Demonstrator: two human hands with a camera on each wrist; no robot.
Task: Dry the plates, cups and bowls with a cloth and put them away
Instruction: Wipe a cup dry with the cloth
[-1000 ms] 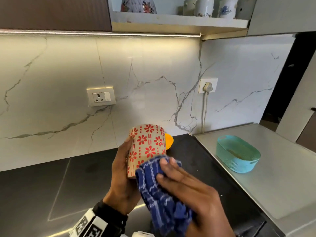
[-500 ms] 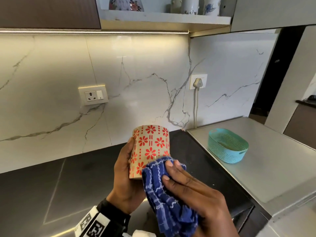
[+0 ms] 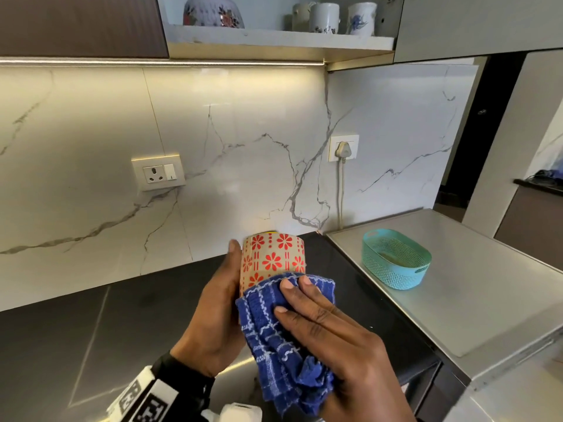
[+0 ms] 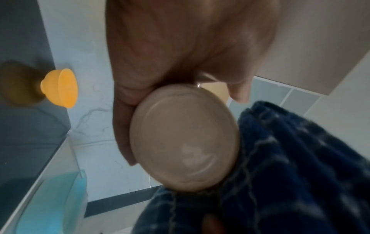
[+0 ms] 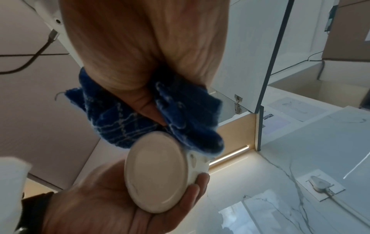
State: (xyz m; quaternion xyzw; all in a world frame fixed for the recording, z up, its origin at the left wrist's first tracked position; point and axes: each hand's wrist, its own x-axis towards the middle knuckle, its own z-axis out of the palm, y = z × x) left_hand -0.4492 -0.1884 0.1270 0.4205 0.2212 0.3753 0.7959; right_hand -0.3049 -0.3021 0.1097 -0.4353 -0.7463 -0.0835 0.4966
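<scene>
A beige cup with red flowers (image 3: 273, 257) is held upright above the black counter. My left hand (image 3: 217, 312) grips it round its left side. Both wrist views look up at the cup's plain round base (image 4: 185, 137) (image 5: 157, 172). My right hand (image 3: 329, 333) holds a blue checked cloth (image 3: 278, 339) and presses it against the cup's lower right side, with the fingers (image 3: 297, 289) laid flat over the cloth. The rest of the cloth (image 5: 124, 117) is bunched in the right palm.
A teal basket (image 3: 396, 263) stands on the steel surface (image 3: 475, 287) to the right. An orange item (image 4: 60, 90) sits on the black counter (image 3: 91, 330) behind the cup. The open shelf (image 3: 274, 38) above holds a floral bowl (image 3: 213, 12) and white mugs (image 3: 324, 16).
The cup has turned a little in my left hand and the right hand with the cloth has shifted round its lower right side. The head view has tilted up, showing more of the shelf.
</scene>
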